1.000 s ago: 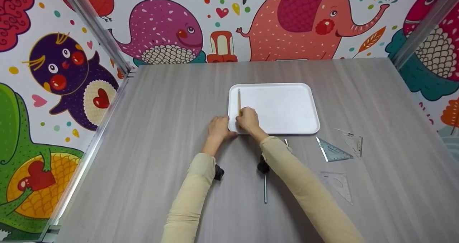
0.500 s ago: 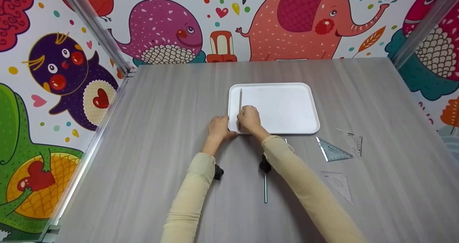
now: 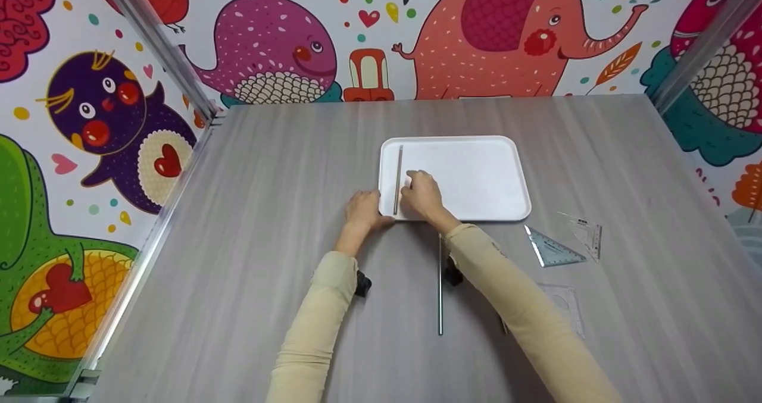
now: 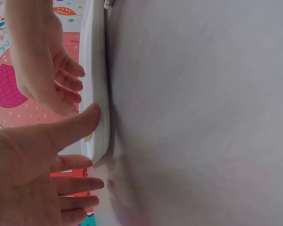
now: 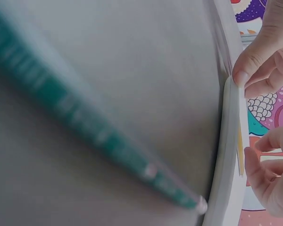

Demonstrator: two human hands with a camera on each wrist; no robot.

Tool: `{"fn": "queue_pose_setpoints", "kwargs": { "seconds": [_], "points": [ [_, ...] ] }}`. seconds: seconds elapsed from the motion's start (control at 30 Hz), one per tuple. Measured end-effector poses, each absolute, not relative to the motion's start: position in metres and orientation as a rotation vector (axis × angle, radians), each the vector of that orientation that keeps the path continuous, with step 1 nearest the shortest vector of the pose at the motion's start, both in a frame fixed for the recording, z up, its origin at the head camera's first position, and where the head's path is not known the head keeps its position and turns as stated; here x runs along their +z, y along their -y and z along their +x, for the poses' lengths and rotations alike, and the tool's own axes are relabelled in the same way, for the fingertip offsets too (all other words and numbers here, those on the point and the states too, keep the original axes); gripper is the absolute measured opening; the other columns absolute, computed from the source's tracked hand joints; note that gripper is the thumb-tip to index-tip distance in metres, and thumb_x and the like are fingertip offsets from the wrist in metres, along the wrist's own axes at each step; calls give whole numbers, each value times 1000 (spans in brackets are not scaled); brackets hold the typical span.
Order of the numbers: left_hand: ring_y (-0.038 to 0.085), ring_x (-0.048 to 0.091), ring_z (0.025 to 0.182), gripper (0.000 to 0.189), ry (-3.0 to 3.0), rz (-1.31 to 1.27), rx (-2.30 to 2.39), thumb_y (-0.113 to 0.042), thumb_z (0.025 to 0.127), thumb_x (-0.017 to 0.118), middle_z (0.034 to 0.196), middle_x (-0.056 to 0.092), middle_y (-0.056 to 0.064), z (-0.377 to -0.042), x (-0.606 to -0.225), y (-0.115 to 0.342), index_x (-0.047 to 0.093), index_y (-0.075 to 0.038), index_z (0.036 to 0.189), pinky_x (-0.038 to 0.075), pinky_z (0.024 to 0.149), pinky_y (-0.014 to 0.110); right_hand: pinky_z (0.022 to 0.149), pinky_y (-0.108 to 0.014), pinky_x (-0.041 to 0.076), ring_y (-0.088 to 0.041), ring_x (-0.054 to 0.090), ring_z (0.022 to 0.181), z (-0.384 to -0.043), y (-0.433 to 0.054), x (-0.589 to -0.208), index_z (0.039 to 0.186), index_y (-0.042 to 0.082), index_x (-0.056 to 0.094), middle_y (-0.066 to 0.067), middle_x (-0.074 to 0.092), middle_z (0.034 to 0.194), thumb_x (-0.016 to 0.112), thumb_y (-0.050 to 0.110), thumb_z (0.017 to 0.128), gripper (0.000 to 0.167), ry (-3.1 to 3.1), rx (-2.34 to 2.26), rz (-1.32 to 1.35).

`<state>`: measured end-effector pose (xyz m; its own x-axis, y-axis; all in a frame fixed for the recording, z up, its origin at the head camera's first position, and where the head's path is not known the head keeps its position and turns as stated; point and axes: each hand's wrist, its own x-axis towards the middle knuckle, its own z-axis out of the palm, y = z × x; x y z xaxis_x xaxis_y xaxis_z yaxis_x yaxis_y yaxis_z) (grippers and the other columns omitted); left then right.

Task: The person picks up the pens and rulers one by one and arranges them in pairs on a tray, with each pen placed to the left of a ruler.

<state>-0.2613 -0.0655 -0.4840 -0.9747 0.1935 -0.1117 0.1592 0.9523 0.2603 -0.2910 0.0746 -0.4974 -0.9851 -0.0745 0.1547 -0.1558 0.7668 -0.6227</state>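
A slim yellow pencil (image 3: 398, 180) lies lengthwise near the left end of the white tray (image 3: 476, 177); its yellow side shows in the right wrist view. My right hand (image 3: 424, 194) is just right of the pencil, over the tray, fingers loosely bent and holding nothing. At the tray's near left corner, my left hand (image 3: 362, 209) grips it, the thumb (image 4: 87, 120) on the front rim and the fingers along the left side. A teal stick with white lettering (image 5: 99, 127), its kind unclear, lies on the table below the right wrist.
To the right of the tray lie a grey-blue set square (image 3: 553, 249) and a clear one (image 3: 589, 239). Another clear set square (image 3: 565, 305) is partly behind the right sleeve. Patterned panels (image 3: 274, 52) border the table at the back and sides.
My right hand has let go of the pencil and shifted a little right, its fingers loosening. More of the pencil and of the stick on the table now shows. The left hand stays at the corner.
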Motion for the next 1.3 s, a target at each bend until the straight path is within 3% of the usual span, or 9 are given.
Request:
{"fn": "queue_pose_setpoints", "kwargs": {
  "seconds": [0.2, 0.5, 0.77, 0.9, 1.07, 1.2, 1.3],
  "points": [
    [27, 52, 103, 55, -2961, 252, 384, -34, 71, 76, 108, 62, 15, -262, -483, 64, 58, -1, 110, 40, 92, 34, 61, -36, 45, -23, 52, 66, -288, -88, -492, 119, -7, 54, -13, 59, 73, 55, 1, 77, 43, 2881, 963, 311],
    [27, 52, 103, 53, -2948, 247, 390, -33, 71, 76, 108, 62, 14, -261, -482, 63, 58, -1, 110, 40, 92, 34, 61, -39, 50, -27, 58, 68, -276, -105, -486, 120, -2, 54, -19, 59, 96, 58, 5, 79, 42, 2857, 708, 434],
    [28, 51, 105, 53, -2928, 222, 415, -32, 72, 76, 110, 61, 15, -261, -482, 63, 57, -1, 111, 40, 93, 37, 62, -39, 51, -31, 56, 81, -264, -121, -488, 120, -1, 54, -18, 55, 97, 63, 6, 79, 42, 2792, 518, 558],
    [27, 51, 104, 52, -2925, 218, 422, -32, 72, 76, 109, 61, 15, -261, -482, 63, 58, -1, 110, 41, 91, 37, 61, -41, 52, -33, 55, 90, -259, -129, -490, 122, 0, 52, -20, 53, 107, 64, 9, 79, 45, 2774, 447, 583],
    [28, 52, 104, 52, -2934, 250, 403, -33, 73, 75, 108, 62, 15, -261, -482, 63, 58, -1, 110, 41, 91, 36, 78, -46, 49, -39, 48, 110, -252, -136, -493, 129, 1, 46, -25, 45, 125, 62, 19, 83, 52, 2814, 397, 596],
    [28, 53, 104, 51, -2941, 267, 393, -33, 73, 75, 108, 62, 14, -261, -482, 64, 58, -1, 110, 40, 92, 35, 95, -51, 37, -41, 39, 120, -245, -142, -496, 134, 0, 39, -27, 37, 133, 58, 28, 87, 58, 2835, 374, 617],
    [28, 53, 104, 51, -2939, 276, 391, -33, 73, 75, 108, 62, 14, -261, -482, 64, 58, -1, 109, 39, 93, 34, 98, -55, 31, -42, 35, 123, -239, -147, -497, 137, 1, 36, -27, 33, 136, 57, 32, 87, 63, 2855, 370, 626]
  ]
}}
